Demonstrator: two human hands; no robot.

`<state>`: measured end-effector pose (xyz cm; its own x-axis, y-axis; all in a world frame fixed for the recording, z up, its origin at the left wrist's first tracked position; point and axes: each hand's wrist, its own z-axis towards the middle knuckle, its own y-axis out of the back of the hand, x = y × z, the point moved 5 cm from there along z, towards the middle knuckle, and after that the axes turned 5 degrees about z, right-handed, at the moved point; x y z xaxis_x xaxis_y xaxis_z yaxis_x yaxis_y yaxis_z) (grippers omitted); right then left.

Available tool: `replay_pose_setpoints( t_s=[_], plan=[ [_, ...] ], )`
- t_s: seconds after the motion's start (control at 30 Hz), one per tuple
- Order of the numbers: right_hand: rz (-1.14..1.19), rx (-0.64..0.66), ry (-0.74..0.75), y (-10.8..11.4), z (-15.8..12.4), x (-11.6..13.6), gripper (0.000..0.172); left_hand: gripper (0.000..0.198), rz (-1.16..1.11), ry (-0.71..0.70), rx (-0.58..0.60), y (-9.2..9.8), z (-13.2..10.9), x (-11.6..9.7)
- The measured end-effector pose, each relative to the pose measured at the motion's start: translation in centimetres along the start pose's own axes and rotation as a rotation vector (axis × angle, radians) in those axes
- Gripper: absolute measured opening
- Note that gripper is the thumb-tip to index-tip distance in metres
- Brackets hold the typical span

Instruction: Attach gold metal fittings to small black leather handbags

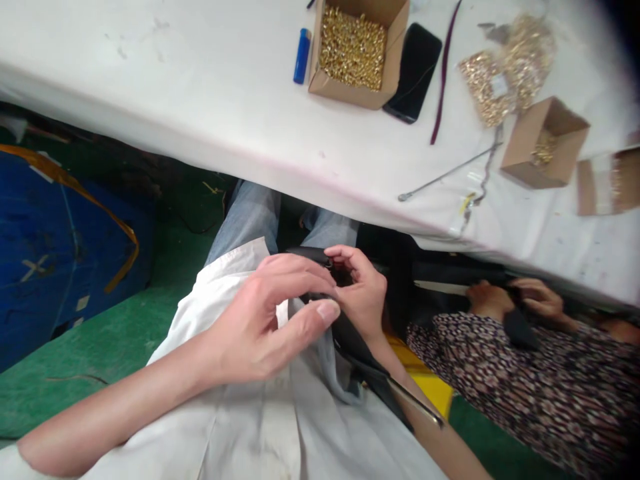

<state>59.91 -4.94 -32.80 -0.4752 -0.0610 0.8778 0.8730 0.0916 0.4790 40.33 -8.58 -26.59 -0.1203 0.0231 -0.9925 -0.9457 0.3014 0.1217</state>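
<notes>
A black strap-like piece (353, 340) lies over my lap, with a shiny metal strip (416, 402) along its lower end and a grey cloth-like layer beside it. My right hand (363, 290) curls around its upper part, fingers bent and thumb tucked inward. Over the same part, my left hand (270, 317) reaches across from the left, its thumb and fingertips drawn close together. Whatever sits between those left fingertips is hidden. Both hands are in front of a pale apron or shirt (250, 427), just below the table edge.
On the white table (200, 80) are a cardboard box of small gold metal parts (367, 99), a blue lighter (302, 57), a black phone (414, 73), bagged gold parts (485, 87) and a smaller box (537, 160). A co-worker's patterned sleeve (500, 373) is close at right; a blue bundle (65, 247) stands left.
</notes>
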Motion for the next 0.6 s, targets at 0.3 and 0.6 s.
replay_pose_setpoints(
  t_s=[0.3, 0.6],
  plan=[
    [0.011, 0.124, 0.012, -1.9, 0.0, -0.9, 0.036, 0.047, 0.594, 0.243, 0.117, -0.4, 0.9, 2.0],
    [0.060, 0.314, 0.060, -1.5, 0.6, -1.9, 0.045, 0.050, 0.797, 0.127, 0.190, -2.0, 1.6, 4.7]
  ],
)
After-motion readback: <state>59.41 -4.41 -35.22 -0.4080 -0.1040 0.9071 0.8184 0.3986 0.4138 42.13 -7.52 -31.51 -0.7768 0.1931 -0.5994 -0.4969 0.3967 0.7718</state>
